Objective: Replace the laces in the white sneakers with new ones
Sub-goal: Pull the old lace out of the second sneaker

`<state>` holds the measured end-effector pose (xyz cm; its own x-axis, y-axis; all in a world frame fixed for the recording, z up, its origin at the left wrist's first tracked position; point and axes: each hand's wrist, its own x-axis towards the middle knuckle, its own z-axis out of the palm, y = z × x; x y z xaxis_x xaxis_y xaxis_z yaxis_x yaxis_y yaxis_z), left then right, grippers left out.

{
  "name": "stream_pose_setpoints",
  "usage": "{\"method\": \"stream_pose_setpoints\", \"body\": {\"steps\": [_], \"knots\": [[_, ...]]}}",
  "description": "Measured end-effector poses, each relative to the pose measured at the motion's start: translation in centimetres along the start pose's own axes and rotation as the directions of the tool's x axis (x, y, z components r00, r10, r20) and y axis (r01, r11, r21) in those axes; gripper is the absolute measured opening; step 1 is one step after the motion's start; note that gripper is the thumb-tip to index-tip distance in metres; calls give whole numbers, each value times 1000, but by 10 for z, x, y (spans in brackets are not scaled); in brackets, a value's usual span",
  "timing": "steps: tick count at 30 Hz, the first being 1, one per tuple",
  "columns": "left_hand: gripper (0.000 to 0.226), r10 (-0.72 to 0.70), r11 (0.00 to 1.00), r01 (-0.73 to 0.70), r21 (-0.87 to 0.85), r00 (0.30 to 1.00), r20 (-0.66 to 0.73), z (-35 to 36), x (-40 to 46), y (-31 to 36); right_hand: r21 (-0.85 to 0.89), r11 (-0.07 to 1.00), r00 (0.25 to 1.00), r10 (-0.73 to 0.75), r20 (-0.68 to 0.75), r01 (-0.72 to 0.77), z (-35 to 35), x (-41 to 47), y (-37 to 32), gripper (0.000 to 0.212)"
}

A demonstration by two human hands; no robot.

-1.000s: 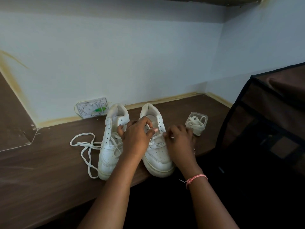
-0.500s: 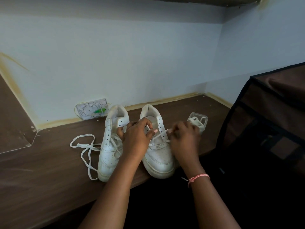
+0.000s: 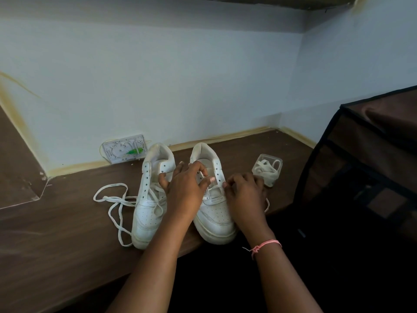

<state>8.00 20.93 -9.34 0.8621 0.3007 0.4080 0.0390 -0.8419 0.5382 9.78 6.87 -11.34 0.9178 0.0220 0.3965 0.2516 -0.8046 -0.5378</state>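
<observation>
Sneakers, white, one pair, standing side by side near the front edge of the brown table [image 3: 56, 245], toes toward the person, heels toward the wall. Left sneaker [image 3: 150, 206]: upper eyelets bare, loose old lace [image 3: 115, 199] trailing from its lower eyelets onto the table toward the left edge. Right sneaker [image 3: 214, 213]: lace run through the lowest eyelets only. Left hand [image 3: 185, 188]: resting over the tongue of the right sneaker, fingers curled, thumb and forefinger near an eyelet row; whether it pinches the lace cannot be told. Right hand [image 3: 246, 195]: at the outer side of the right sneaker, fingertips pinching a strand of lace [image 3: 213, 189] beside the eyelets; pink cord bracelet [image 3: 266, 245] on its wrist. Clear plastic box [image 3: 267, 169]: behind the right hand, toward the right edge, holding a coiled white lace. White plate [image 3: 125, 149]: leaning on the wall at the back edge, behind the left sneaker. Dark fabric cabinet [image 3: 365, 168]: beside the table's right end.
</observation>
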Motion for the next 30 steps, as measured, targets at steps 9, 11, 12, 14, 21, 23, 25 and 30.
{"method": "stream_pose_setpoints", "body": {"steps": [9, 11, 12, 14, 21, 23, 25, 30], "knots": [[19, 5, 1000, -5, -2, 1000, 13, -1, 1, -2, 98, 948, 944, 313, -106, -304, -27, 16, 33, 13], [18, 21, 1000, -22, 20, 1000, 22, -1, 1, -1, 168, 951, 964, 265, -18, -258, -23, 14, 38, 14], [19, 25, 999, -27, 34, 999, 37, -1, 1, -1, 188, 953, 971, 239, 7, -236, -20, 13, 38, 14], [25, 28, 998, -33, 54, 996, 84, -3, -2, 0, 135, 974, 983, 180, 37, -184, -20, 7, 31, 6], [65, 56, 988, -89, 127, 968, 246, -12, -37, 2, 34, 998, 994, 41, 103, -45, -20, -11, 5, 18], [74, 36, 990, -65, 122, 973, 229, -4, -50, 0, 2, 1000, 997, 16, 75, -16, -20, -15, 1, 12], [77, 13, 994, -36, 102, 977, 214, 0, -56, -1, -61, 998, 999, -26, 43, 28, -22, -21, -3, 8], [78, -25, 995, -1, 104, 968, 250, -1, -57, 2, 54, 986, 977, 150, 148, -160, -34, -19, -14, 7]]}}
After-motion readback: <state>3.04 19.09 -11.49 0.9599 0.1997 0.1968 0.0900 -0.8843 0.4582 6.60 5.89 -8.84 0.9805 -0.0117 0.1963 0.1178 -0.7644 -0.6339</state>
